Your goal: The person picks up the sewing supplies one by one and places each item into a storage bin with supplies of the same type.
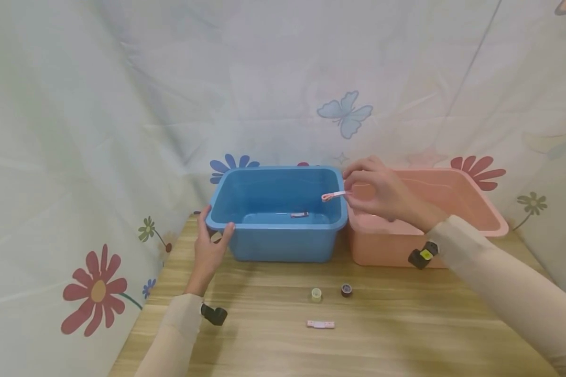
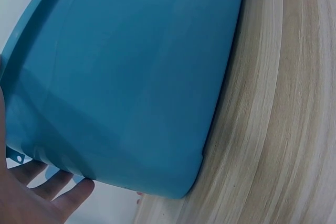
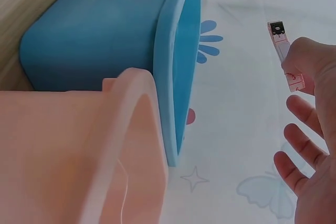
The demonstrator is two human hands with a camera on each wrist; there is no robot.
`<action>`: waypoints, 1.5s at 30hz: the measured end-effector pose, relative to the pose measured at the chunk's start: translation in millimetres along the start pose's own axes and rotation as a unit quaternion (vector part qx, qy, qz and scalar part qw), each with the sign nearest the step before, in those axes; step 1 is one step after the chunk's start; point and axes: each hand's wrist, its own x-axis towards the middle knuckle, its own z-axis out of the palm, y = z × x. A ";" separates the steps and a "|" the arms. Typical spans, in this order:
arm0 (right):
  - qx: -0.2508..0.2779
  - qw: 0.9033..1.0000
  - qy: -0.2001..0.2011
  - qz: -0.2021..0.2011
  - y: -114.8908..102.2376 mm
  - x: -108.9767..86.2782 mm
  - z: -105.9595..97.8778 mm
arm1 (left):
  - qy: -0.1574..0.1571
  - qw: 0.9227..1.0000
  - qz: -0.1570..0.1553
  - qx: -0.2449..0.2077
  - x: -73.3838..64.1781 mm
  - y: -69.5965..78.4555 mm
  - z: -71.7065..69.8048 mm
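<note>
My right hand [image 1: 379, 192] pinches a folded tape measure [image 3: 279, 39] between thumb and forefinger, above the right rim of the blue tub [image 1: 283, 243]. The other fingers are spread apart in the right wrist view. At the tub's front left corner my left hand [image 1: 210, 252] grips the rim, thumb at the front and fingers along the left side. Inside the blue tub another small folded strip [image 1: 299, 214] lies on the bottom. A pink-and-white folded tape measure [image 1: 320, 324] rests on the table in front.
To the right of the blue tub, close beside it, stands a pink tub [image 1: 372, 248]. A pale small roll [image 1: 316, 295] and a dark small roll [image 1: 346, 290] sit on the wooden table [image 1: 264, 345]. A patterned curtain [image 1: 264, 78] hangs behind.
</note>
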 end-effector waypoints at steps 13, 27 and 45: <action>0.009 1.000 0.016 0.014 10.4 16.7 4.9 | 0.005 1.000 0.011 -0.004 -3.2 -1.1 3.9; -0.013 1.000 -0.005 -0.008 20.8 37.2 10.5 | 0.014 1.000 0.016 0.009 -2.4 -2.1 5.6; -0.017 0.999 -0.048 -0.002 21.7 66.9 16.8 | 0.023 0.999 0.025 0.010 -1.3 -2.2 4.1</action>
